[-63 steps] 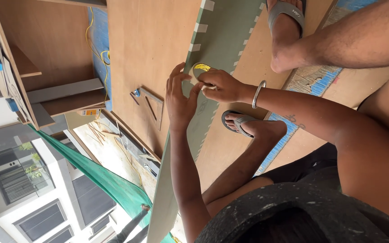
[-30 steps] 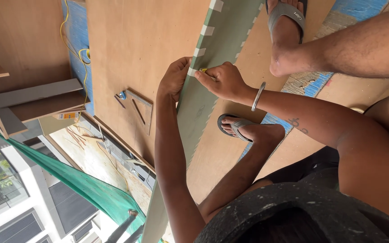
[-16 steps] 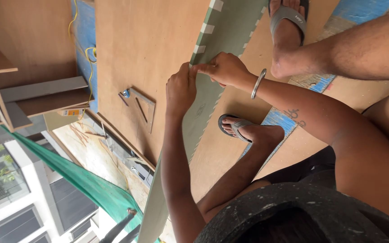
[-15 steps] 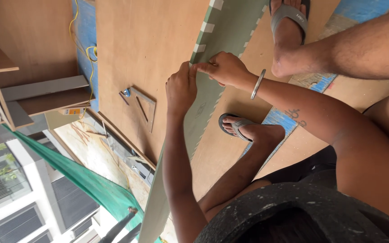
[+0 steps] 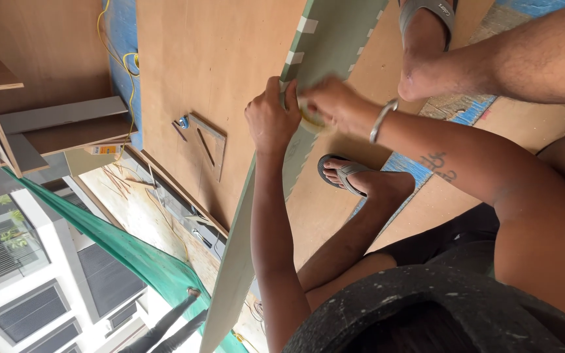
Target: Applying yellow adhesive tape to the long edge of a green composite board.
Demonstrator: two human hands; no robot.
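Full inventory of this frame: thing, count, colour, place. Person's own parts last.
Long board: one, grey-green with pale tape squares along its edges, running diagonally through the middle.
Plywood sheet: one, brown, under the board.
Triangular square: one, wooden, on the plywood left of the hands.
Cord: one, yellow, upper left.
Net: one, green, lower left.
Building: one, white, bottom left.
Sandals: two, grey, on the feet.
Bangle: one, silver, right wrist.
Left hand: on the board's edge.
Right hand: blurred, on the board.
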